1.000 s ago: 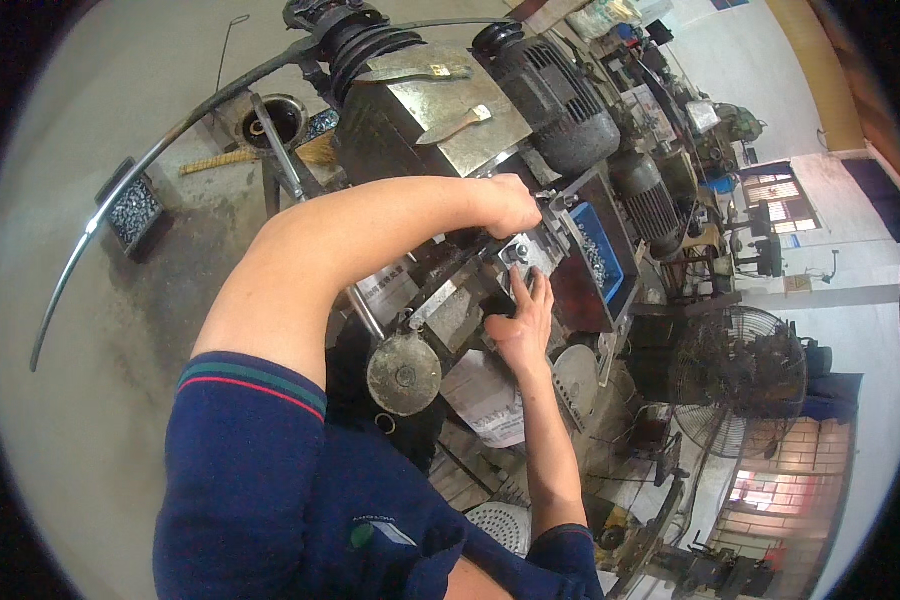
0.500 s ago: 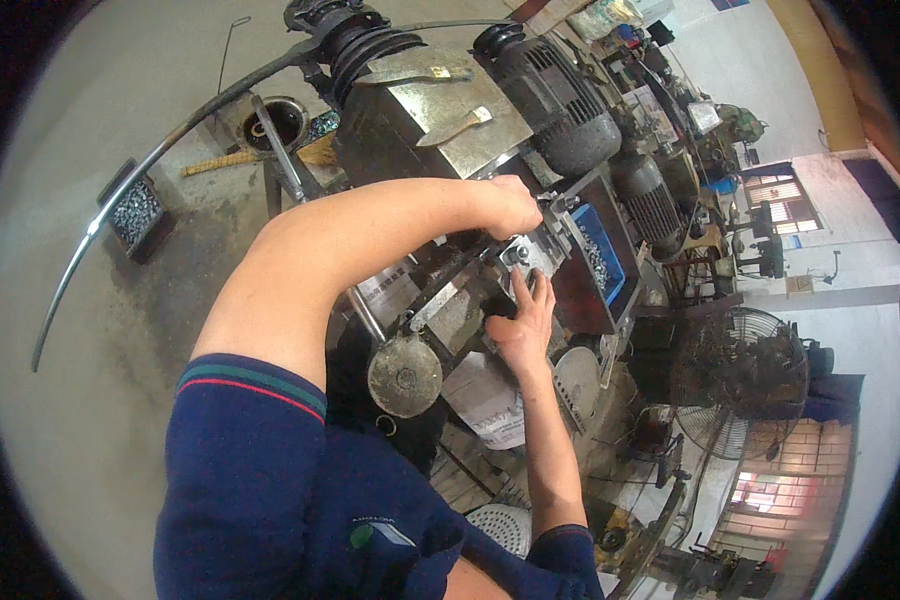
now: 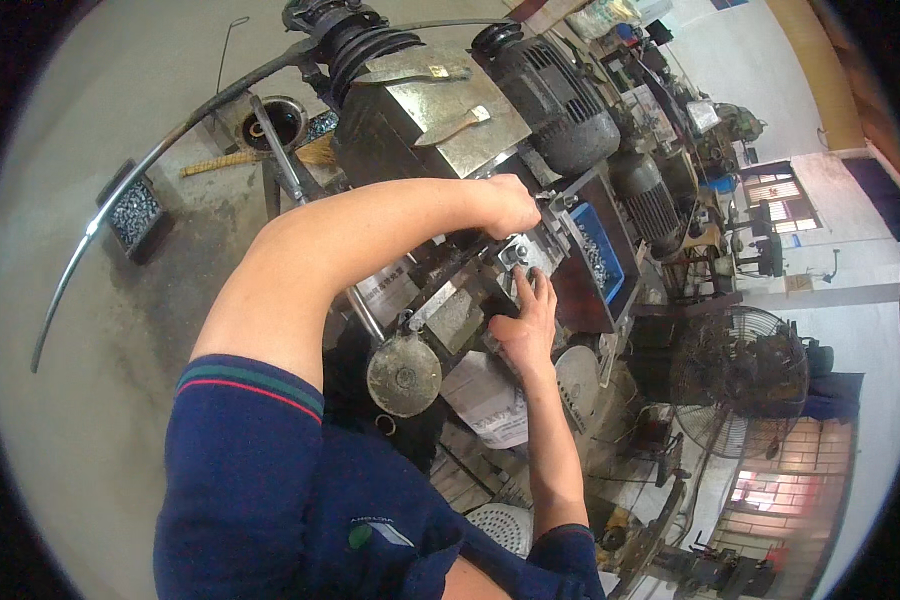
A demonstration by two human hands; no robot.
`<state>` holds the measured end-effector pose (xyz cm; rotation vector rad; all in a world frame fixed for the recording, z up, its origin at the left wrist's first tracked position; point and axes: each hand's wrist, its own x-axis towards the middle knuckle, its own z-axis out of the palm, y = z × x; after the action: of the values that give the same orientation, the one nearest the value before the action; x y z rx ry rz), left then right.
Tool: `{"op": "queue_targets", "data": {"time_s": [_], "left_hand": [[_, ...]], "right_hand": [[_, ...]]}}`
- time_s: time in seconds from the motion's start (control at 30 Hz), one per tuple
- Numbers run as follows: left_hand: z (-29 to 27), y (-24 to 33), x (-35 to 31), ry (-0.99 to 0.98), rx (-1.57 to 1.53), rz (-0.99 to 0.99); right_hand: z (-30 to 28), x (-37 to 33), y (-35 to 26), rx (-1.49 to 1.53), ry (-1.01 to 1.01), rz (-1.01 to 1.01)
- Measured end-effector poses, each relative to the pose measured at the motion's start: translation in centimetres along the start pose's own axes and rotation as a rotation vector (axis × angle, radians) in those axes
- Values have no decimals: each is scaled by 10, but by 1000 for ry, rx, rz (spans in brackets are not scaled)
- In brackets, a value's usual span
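Note:
My left hand [image 3: 513, 207] reaches across a small lathe-like machine, its fingers curled and closed close to the machine's work area. Whatever the fingers hold, if anything, is hidden behind the hand. Just below it sits a metal tool block [image 3: 517, 254] with a bolt on top. My right hand [image 3: 530, 322] lies against the slide beside that block, fingers stretched forward and thumb apart. Nothing shows in its grip. A round grey handwheel [image 3: 405, 375] is on the near left side of the machine.
Two wooden-handled brushes [image 3: 454, 127] lie on the metal housing, next to a finned motor [image 3: 555, 105]. A blue tray [image 3: 620, 268] of small metal parts stands right of my hands. A bin [image 3: 135, 212] of similar parts, a long bent bar [image 3: 170, 140] and a large fan [image 3: 740, 380] surround the machine.
Both hands stay at nearly the same places. The fingers of my right hand have shifted very slightly by the tool block.

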<state>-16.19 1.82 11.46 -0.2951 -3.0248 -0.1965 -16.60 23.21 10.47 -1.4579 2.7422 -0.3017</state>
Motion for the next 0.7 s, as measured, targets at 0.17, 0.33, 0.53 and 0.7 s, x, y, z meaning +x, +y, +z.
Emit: {"op": "queue_targets", "data": {"time_s": [0.17, 0.33, 0.53, 0.7], "left_hand": [[0, 0, 0, -7, 9, 12], [-2, 1, -1, -1, 22, 38], [-10, 4, -1, -124, 61, 3], [-12, 5, -2, -104, 57, 21]], "right_hand": [[0, 0, 2, 12, -12, 8], [1, 0, -2, -34, -14, 18], [2, 2, -3, -6, -8, 36], [6, 2, 0, -27, 14, 28]]}}
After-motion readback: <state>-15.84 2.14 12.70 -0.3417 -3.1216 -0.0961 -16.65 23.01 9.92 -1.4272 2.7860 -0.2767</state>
